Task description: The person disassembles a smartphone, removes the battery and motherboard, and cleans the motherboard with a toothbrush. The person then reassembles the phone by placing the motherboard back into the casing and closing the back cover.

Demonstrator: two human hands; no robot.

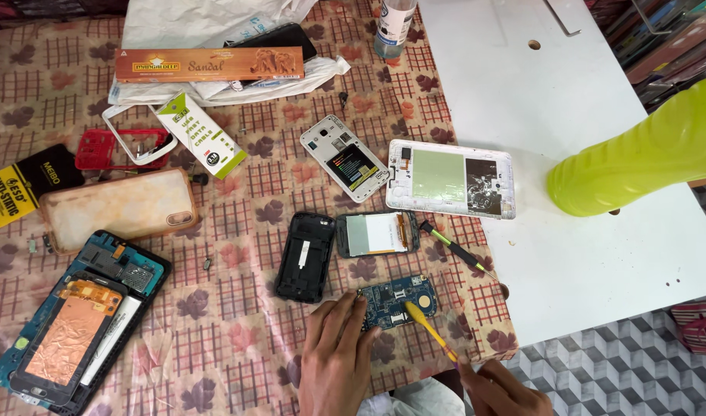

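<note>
A small blue circuit board (397,302) lies flat near the front edge of the worktop (237,339), on its checked, leaf-patterned cloth. The left hand (334,358) rests on the cloth with its fingers close together, the fingertips pressing the board's left end. The right hand (501,391) pinches the back end of a thin yellow tool (431,333), whose tip touches the board's right half. Just behind the board lie a black phone back cover (305,256) and a small display module (376,234), side by side, with a green-handled screwdriver (455,249) to their right. Farther back sit an opened white phone (345,159) and an opened white tablet frame (451,179). At the left are a clear phone case (118,208) and a dismantled phone with copper foil (80,320). A yellow-green plastic object (638,158) juts in from the right.
</note>
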